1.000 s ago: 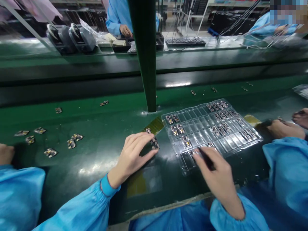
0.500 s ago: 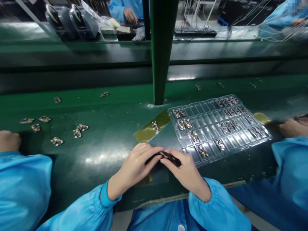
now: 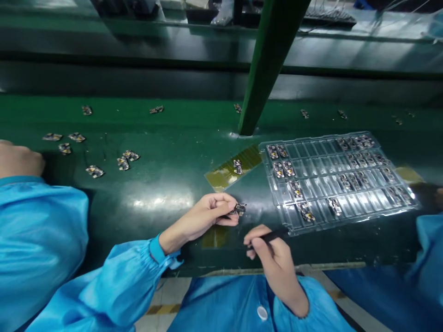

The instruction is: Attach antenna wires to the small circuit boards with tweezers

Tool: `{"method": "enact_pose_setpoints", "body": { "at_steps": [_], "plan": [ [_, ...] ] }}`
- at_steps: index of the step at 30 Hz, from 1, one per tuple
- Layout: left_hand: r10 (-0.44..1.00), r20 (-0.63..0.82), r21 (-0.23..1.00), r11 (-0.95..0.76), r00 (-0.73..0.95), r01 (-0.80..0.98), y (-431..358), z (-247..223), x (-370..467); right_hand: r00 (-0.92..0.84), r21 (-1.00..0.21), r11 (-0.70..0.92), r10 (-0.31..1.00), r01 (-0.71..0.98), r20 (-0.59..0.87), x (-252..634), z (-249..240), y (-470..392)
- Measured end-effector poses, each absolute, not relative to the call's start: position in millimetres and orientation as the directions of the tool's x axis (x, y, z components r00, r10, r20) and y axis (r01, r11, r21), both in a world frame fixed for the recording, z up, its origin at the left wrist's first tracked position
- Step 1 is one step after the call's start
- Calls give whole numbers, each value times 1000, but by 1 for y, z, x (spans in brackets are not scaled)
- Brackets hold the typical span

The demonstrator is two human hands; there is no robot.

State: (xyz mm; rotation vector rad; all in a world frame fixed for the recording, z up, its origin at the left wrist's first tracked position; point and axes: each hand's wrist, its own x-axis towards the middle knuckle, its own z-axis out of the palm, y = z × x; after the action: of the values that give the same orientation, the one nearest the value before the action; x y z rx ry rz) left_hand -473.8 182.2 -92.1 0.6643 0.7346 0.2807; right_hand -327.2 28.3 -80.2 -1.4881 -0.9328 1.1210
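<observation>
My left hand [image 3: 211,212] is closed, pinching a small circuit board [image 3: 239,209] between thumb and fingers above the green bench. The board's end sticks out past the fingertips. Lower and to the right, my right hand [image 3: 272,258] is closed around black tweezers [image 3: 273,235], held like a pen, their back end pointing towards the tray. The tweezer tips are partly hidden by the fingers and apart from the board. Just beyond my left hand, another small board [image 3: 237,167] lies on a yellow film strip [image 3: 218,179].
A clear compartment tray [image 3: 313,163] with several boards lies at the right. Loose boards [image 3: 95,171] are scattered on the left. A green post [image 3: 273,55] rises from the bench. A co-worker's hand [image 3: 20,159] rests at the left edge; another person's sleeve [image 3: 429,244] is at right.
My hands have come apart. The right hand has moved down and back with the tweezers, and the board in my left hand now shows. The view has tilted downward.
</observation>
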Motion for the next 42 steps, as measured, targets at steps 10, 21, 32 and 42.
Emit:
{"method": "enact_pose_setpoints", "body": {
  "at_steps": [10, 21, 32, 42],
  "plan": [
    [491, -443, 625, 769, 750, -133, 182, -102, -472, 349, -967, -237, 917, 91, -192, -340, -100, 47],
    [461, -379, 665, 739, 803, -111, 179, -106, -470, 320, -955, -233, 933, 184, -165, -341, -103, 48],
    [496, -351, 728, 678, 794, -102, 179, -104, -469, 363, -956, -263, 910, 131, -201, -343, -103, 51],
    [500, 69, 930, -345, 864, 125, 131, -76, -529, 390, -964, -262, 893, 48, -223, -346, -98, 57]
  ]
}}
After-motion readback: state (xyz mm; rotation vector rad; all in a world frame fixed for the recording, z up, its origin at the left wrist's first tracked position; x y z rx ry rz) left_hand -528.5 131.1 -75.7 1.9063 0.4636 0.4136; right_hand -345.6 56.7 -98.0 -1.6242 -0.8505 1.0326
